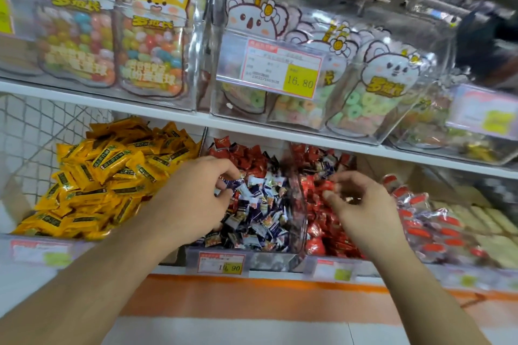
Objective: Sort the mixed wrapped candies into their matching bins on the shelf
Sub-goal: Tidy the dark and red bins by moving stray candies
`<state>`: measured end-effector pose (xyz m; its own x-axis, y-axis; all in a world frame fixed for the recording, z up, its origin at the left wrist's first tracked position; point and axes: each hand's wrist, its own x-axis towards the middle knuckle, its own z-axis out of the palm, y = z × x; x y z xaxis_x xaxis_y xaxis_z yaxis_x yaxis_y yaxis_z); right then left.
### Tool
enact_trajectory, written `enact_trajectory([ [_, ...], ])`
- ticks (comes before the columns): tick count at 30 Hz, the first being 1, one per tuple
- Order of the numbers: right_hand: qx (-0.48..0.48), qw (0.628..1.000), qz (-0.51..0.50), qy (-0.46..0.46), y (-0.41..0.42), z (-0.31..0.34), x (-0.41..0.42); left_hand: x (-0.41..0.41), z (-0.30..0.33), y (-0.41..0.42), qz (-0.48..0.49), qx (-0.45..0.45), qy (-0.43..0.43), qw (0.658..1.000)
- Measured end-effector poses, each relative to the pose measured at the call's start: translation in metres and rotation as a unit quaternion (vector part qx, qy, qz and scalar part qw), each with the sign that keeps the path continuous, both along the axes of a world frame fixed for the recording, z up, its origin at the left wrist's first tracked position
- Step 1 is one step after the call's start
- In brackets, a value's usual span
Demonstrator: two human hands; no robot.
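Observation:
On the lower shelf a clear middle bin (276, 259) holds blue-and-white wrapped candies (260, 216) in front and red ones (241, 154) at the back. My left hand (193, 196) reaches into it, fingers curled and pinching a blue-and-white candy (234, 183). Right of a clear divider lies a bin of red wrapped candies (319, 235). My right hand (361, 204) hovers over that bin with curled fingers pinching a red candy (328, 186). A few blue-and-white pieces (322, 168) lie mixed in at that bin's back.
A heap of yellow wrapped candies (106, 176) fills the left bin. Red-and-silver packets (426, 221) and pale bars (482, 221) lie to the right. The upper shelf (168, 113) carries clear boxes of bagged sweets and a price tag (283, 68). Price labels line the lower shelf front (221, 263).

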<state>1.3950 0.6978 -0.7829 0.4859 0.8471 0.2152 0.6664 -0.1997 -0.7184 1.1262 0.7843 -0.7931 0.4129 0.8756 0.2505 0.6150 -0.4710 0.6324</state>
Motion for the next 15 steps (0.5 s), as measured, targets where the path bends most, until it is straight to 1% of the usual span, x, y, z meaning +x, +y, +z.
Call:
enact_trajectory([
  [3,-0.024,0.998,0.009,-0.060,-0.004,-0.001,0.001,0.004,-0.006,0.002,0.001,-0.005,0.013,1.000],
  [9,-0.005,0.993,0.077,-0.089,0.009,-0.005,-0.024,0.017,-0.017,0.005,0.027,0.039,0.072,0.996],
  [10,-0.005,0.992,0.086,-0.096,0.012,-0.007,-0.028,0.022,-0.018,0.004,0.025,0.048,0.093,0.994],
  [12,-0.009,0.989,0.102,-0.103,0.016,-0.009,-0.033,0.031,-0.021,0.004,0.026,0.074,0.161,0.984],
  [15,-0.013,0.987,0.115,-0.112,0.018,-0.011,-0.036,0.041,-0.022,0.007,0.045,0.116,0.271,0.954],
])
